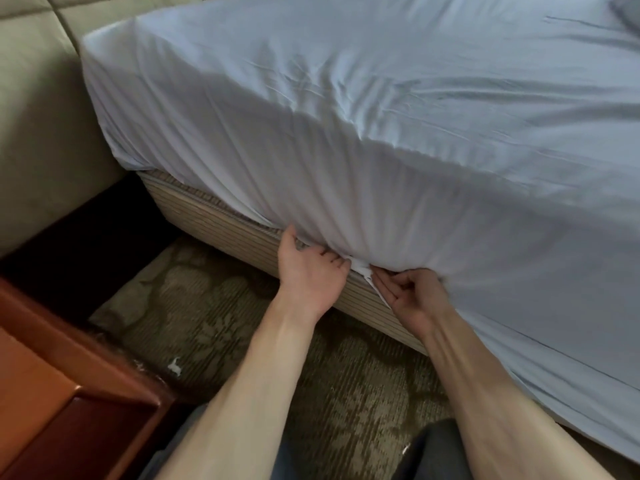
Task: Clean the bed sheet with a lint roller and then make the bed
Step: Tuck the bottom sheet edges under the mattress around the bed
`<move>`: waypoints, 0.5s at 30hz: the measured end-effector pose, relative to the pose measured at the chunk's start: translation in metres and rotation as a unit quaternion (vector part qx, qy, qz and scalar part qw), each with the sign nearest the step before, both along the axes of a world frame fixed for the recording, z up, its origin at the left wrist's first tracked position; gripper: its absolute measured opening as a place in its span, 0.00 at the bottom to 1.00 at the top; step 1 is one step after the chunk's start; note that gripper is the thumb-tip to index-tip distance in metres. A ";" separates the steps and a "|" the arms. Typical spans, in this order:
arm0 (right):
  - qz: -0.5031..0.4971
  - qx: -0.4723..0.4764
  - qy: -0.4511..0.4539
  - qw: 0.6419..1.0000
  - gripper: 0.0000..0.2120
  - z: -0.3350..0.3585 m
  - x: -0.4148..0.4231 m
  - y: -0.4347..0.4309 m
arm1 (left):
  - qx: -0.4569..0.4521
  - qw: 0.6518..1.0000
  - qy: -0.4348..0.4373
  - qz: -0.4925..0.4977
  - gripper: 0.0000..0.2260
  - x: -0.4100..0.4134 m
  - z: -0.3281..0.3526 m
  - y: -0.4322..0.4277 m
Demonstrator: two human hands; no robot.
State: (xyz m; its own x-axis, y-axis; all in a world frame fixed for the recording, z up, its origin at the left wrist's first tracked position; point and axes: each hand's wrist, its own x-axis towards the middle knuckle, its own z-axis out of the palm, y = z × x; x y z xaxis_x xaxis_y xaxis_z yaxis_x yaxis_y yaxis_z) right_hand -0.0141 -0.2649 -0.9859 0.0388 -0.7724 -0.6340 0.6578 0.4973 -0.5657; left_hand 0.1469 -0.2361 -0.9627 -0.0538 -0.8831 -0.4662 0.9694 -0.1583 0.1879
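- Tucking looks like the step in hand: the bed sheet (346, 116), white, is drawn over the top and down the near side of the mattress, and its lower edge is gathered into a small bunch between both hands.
- Left hand (311, 271): fingers nearly straight, tips against the bunch, thumb up on the hanging cloth. It touches and pushes; no pinch is visible.
- Right hand (412, 292): fingers curled, fingertips (379, 282) pinching the loose hem just beside the left hand's.
- Handling, as judged: thin, light, soft cloth that creases readily and slides over itself. It should be taken at the hem, not mid-panel, and pulled evenly to avoid dragging new wrinkles across the top.
- The striped bed base (225, 233) is exposed left of the hands, so the edge there seems untucked.
- No lint roller in view.
- Room: patterned brown carpet (242, 341) with a white scrap on it, a reddish wooden nightstand (52, 393) at near left, a padded beige headboard (34, 116) and a grey pillow (627, 8) at the far corner.
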 end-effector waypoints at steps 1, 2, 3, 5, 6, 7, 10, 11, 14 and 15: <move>0.007 0.002 0.003 1.000 0.19 0.000 0.000 0.000 | -0.008 1.000 0.003 0.000 0.41 -0.001 -0.001 0.000; 0.012 0.002 -0.002 1.000 0.18 0.000 -0.001 0.001 | -0.013 1.000 0.004 0.002 0.41 -0.003 -0.003 0.000; 0.015 0.000 -0.010 1.000 0.18 0.001 -0.001 0.002 | -0.015 1.000 0.004 0.005 0.41 -0.006 -0.005 0.001; 0.008 -0.008 -0.029 0.999 0.18 0.003 -0.002 0.003 | -0.014 1.000 0.008 0.019 0.42 -0.011 -0.011 0.001; 0.000 -0.011 -0.041 0.999 0.18 0.003 -0.001 0.003 | -0.014 0.999 0.014 0.028 0.42 -0.014 -0.014 -0.001; -0.008 -0.012 -0.052 0.999 0.19 0.003 -0.001 0.004 | -0.017 0.999 0.024 0.039 0.42 -0.016 -0.017 -0.003; -0.039 -0.008 -0.074 0.996 0.24 -0.004 0.001 -0.001 | -0.025 0.997 0.049 0.062 0.41 -0.022 -0.023 -0.012; -0.046 -0.007 -0.079 0.996 0.25 -0.005 0.003 -0.002 | -0.027 0.996 0.050 0.063 0.40 -0.021 -0.025 -0.013; -0.056 -0.002 -0.098 0.994 0.23 -0.001 0.008 -0.006 | -0.023 0.998 0.046 0.046 0.39 -0.016 -0.028 -0.013; -0.053 0.001 -0.095 0.994 0.21 0.001 0.008 -0.004 | -0.018 0.999 0.035 0.034 0.39 -0.014 -0.028 -0.013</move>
State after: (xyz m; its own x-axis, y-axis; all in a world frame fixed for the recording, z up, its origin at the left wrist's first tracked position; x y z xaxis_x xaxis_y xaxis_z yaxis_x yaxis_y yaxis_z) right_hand -0.0064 -0.2689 -0.9844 0.0755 -0.7774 -0.6244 0.8015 0.4199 -0.4258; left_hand 0.1334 -0.2492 -0.9902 -0.0246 -0.9018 -0.4314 0.9885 -0.0863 0.1241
